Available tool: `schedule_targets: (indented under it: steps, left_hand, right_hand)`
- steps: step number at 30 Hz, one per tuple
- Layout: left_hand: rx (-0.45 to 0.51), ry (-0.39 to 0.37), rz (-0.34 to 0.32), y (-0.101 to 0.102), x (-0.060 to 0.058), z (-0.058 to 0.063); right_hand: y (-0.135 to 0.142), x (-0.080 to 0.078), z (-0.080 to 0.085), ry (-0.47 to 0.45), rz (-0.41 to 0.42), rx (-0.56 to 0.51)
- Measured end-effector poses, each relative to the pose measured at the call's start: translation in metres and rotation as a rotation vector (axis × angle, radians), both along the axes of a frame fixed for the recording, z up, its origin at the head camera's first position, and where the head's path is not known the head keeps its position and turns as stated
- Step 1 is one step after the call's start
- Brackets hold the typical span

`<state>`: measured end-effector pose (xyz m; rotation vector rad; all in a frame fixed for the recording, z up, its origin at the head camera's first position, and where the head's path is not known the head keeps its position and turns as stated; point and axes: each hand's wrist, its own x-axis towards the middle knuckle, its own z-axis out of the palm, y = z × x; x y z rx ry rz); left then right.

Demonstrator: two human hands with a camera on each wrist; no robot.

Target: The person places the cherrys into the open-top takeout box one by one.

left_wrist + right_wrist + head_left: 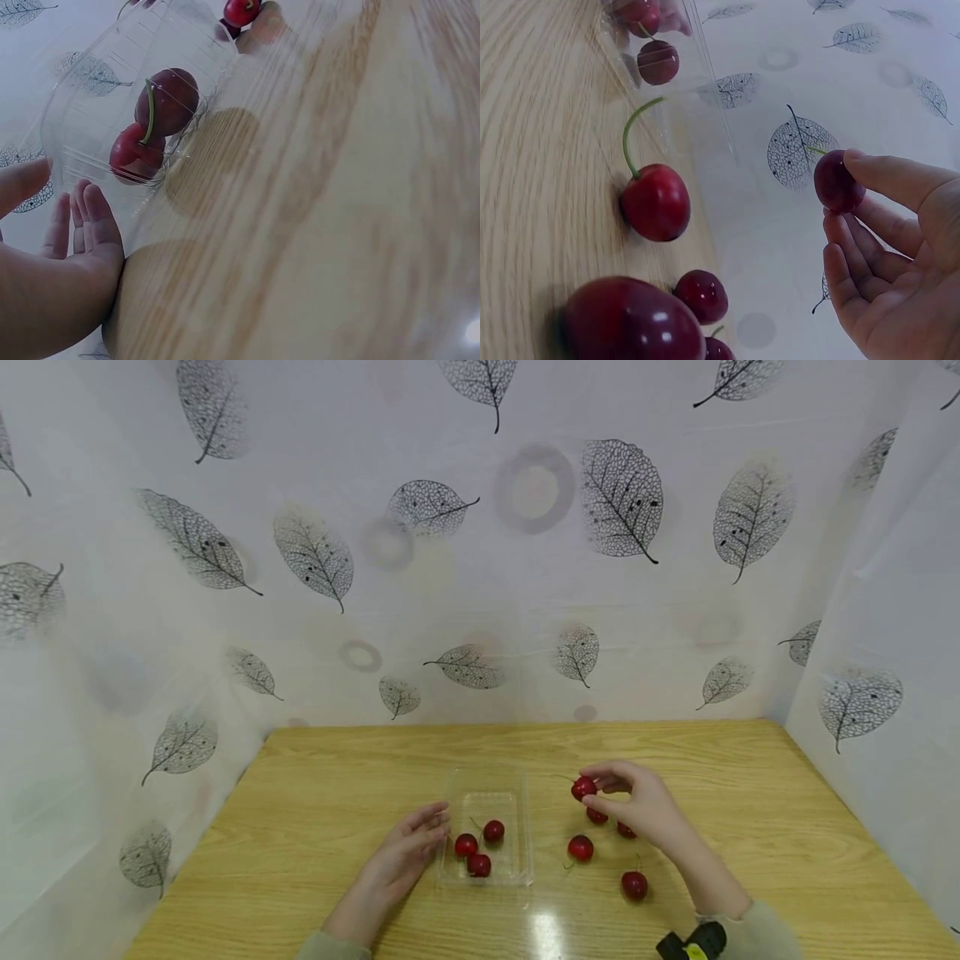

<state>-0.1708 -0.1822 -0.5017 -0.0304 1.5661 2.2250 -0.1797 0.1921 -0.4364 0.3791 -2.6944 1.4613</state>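
Between thumb and fingertips my right hand [637, 802] pinches a dark red cherry [838, 182] with a green stem, raised above the table. Several loose cherries lie below and around that hand, among them one with a curved stem [658, 202] and a cherry [633, 886] nearer the front. A clear plastic box [517, 870] stands left of them with three cherries inside, one being the cherry [493, 832] toward its middle. Beside the box's left wall rests my left hand [405, 856], fingers extended; whether they touch the wall I cannot tell.
The wooden table [337, 760] ends at the back against a white curtain [517, 585] printed with leaves, which also hangs at both sides. A black band with a yellow-green patch [693, 943] sits on the right wrist.
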Motion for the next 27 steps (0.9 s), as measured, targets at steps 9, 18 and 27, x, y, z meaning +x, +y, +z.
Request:
schedule_targets:
  steps: [9, 18, 27]
  left_hand:
    - [-0.005, 0.003, -0.001, 0.001, 0.0, 0.001]
    - [-0.006, 0.0, -0.007, 0.001, -0.001, 0.0]
    - [-0.015, 0.003, -0.007, 0.001, -0.002, -0.002]
  right_hand:
    - [-0.014, 0.002, -0.002, -0.007, 0.042, -0.031]
    - [-0.028, 0.004, -0.007, -0.055, 0.09, -0.061]
    - [-0.045, 0.006, -0.007, -0.032, 0.125, -0.062]
